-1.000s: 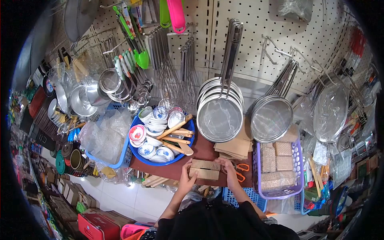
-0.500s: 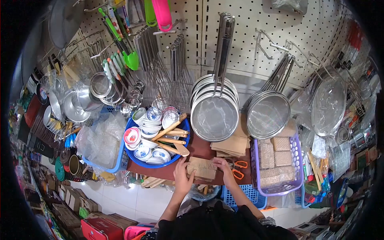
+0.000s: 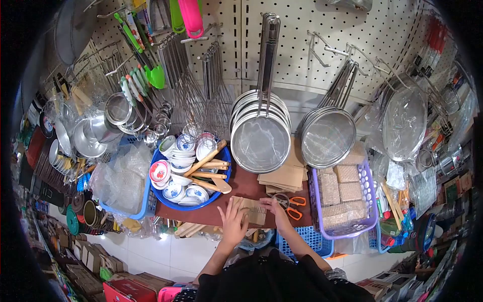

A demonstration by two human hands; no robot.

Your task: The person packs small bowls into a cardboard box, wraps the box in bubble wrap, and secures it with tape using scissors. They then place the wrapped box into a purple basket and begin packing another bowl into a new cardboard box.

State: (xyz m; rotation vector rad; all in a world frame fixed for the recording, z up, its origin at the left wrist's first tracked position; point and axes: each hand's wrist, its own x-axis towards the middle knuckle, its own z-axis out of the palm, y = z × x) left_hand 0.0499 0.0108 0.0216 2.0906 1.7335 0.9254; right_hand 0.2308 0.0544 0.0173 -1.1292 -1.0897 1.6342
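A small folded piece of brown cardboard point(image 3: 256, 215) lies near the front edge of the brown table, between my two hands. My left hand point(image 3: 233, 221) rests at its left side, fingers stretched out and spread over the edge. At the upper right edge, the fingers of my right hand point(image 3: 275, 209) are bent and pressed together on the cardboard; the thumb is partly hidden. Orange-handled scissors point(image 3: 294, 206) lie just right of my right hand. Behind the hands is a stack of flat cardboard pieces point(image 3: 282, 177).
On the left stands a blue basin point(image 3: 193, 205) of small bowls and wooden-handled tools. A purple basket point(image 3: 347, 232) with bubble-wrapped blocks stands on the right. Large strainers point(image 3: 261, 143) hang low over the table. A blue crate point(image 3: 307, 241) sits below the front edge.
The cardboard has gone from raised between both hands to lower and flatter at the table edge. My left fingers have spread out over it. The whole view has shifted slightly.
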